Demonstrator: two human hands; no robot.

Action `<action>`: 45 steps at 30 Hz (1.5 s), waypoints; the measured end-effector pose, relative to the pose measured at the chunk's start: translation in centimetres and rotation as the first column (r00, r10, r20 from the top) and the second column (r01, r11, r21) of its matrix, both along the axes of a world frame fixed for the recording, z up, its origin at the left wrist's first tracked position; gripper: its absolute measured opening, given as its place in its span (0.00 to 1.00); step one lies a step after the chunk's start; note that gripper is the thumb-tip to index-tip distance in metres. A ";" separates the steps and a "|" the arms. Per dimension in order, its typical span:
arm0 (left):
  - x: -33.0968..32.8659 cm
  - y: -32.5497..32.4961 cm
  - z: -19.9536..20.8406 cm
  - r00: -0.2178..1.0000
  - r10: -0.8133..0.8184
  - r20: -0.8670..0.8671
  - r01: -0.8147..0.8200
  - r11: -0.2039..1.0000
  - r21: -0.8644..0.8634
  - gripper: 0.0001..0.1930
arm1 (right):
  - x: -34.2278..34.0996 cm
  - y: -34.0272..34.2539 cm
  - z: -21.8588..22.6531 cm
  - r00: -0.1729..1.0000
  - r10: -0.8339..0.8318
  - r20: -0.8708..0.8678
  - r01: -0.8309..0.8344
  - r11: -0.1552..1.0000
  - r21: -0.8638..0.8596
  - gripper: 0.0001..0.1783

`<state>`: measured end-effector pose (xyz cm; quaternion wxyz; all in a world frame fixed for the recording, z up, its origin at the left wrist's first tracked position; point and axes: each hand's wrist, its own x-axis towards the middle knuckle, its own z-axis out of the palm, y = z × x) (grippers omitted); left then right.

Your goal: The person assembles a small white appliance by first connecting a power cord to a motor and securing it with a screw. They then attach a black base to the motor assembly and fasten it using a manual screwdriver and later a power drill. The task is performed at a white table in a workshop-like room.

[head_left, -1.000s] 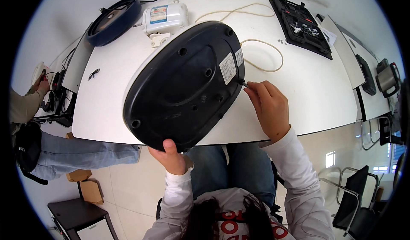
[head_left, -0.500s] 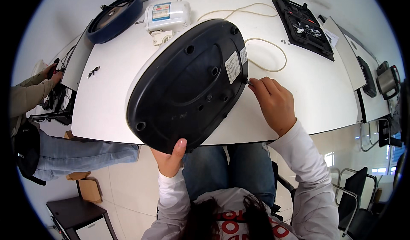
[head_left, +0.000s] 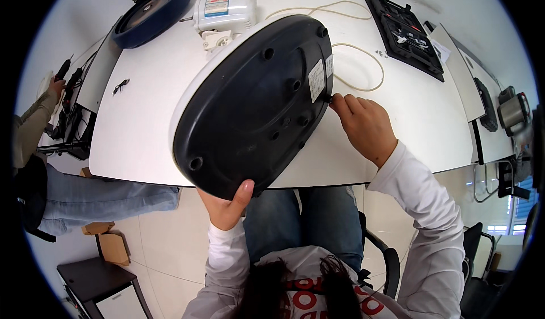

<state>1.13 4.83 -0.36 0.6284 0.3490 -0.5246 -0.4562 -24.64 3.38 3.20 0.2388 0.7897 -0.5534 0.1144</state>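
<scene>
Base (head_left: 238, 111), an oval shell with black underside and white edge, is tilted up between the two grips at the front of the counter (head_left: 133, 140). Left grip (head_left: 227, 206) is clasped on its lower end, thumb across the black face; the fingers behind are hidden. Right grip (head_left: 363, 127) has its fingertips pinched on a small dark piece (head_left: 327, 98) at the base's right edge, too small to identify. Just beside that pinch, on the base, are two white labels (head_left: 317, 81). Beyond the right grip lie a looped beige cord (head_left: 383, 69), some metal bits (head_left: 381, 53) and, farther off to its right, an open black tool case (head_left: 406, 38). Well ahead of the left grip sit a white motor (head_left: 230, 13) and a navy round part (head_left: 153, 15); to its upper left lies a short black cable (head_left: 120, 86).
</scene>
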 end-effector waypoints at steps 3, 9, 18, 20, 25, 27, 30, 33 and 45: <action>0.3 -0.2 -0.3 1.000 -0.013 -0.009 0.013 1.000 0.007 0.35 | 0.1 -0.2 -0.1 0.994 -0.022 0.105 0.016 0.998 0.065 0.05; -0.2 0.1 -0.4 0.998 0.012 -0.065 -0.012 1.000 0.013 0.33 | 0.6 -1.0 1.0 0.763 -0.277 0.584 0.027 0.916 0.400 0.13; -0.1 0.3 -1.3 0.999 0.041 -0.020 -0.042 0.998 -0.043 0.32 | 0.3 -1.4 3.3 -0.388 -0.830 0.401 -0.609 0.557 0.565 0.11; -0.5 0.5 -1.1 0.997 0.054 -0.061 -0.056 0.998 -0.037 0.31 | -0.7 -1.3 2.8 -0.470 -0.846 0.252 -0.765 0.532 0.363 0.10; 0.1 0.1 -1.5 0.999 0.043 -0.013 -0.044 0.999 -0.029 0.30 | -0.6 -0.9 2.0 -0.596 -0.803 -0.020 -0.801 0.593 0.082 0.11; 0.1 -0.1 -1.3 0.999 0.036 -0.011 -0.036 0.999 -0.027 0.29 | -0.7 -0.7 1.5 -0.573 -0.819 -0.035 -0.820 0.572 0.019 0.12; 0.1 -0.3 -1.0 0.999 0.039 -0.021 -0.040 0.999 -0.027 0.28 | -1.1 -0.4 1.0 -0.523 -0.849 -0.072 -0.845 0.528 -0.091 0.13; 0.1 0.0 -1.3 0.999 0.033 -0.039 -0.034 0.999 -0.009 0.29 | -0.9 -0.1 1.1 -0.534 -0.839 -0.105 -0.828 0.544 -0.138 0.15; 0.7 0.4 -2.5 1.000 0.008 -0.011 -0.008 1.000 0.002 0.36 | 0.0 0.1 4.0 -0.136 -0.848 0.512 -0.547 0.495 0.675 0.15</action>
